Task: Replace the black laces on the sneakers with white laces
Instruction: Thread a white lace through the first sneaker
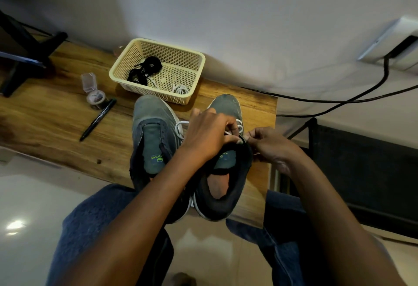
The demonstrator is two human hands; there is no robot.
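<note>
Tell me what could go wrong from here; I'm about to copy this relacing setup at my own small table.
1. Both sneakers' heels overhang the table edge; tugging the white lace could tip the right sneaker off.
2. The left hand covers the eyelets, so the lace end pinched by the right hand might miss one.
3. The left sneaker looks unlaced; the white lace in the basket could tangle with the black laces.

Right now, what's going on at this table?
A person is lacing the right sneaker with a white lace. The left hand and right hand both pinch the lace near the top eyelets. The left sneaker stands beside it with no lace in its eyelets that I can see. Black laces and another white lace lie in the basket behind the shoes.
</note>
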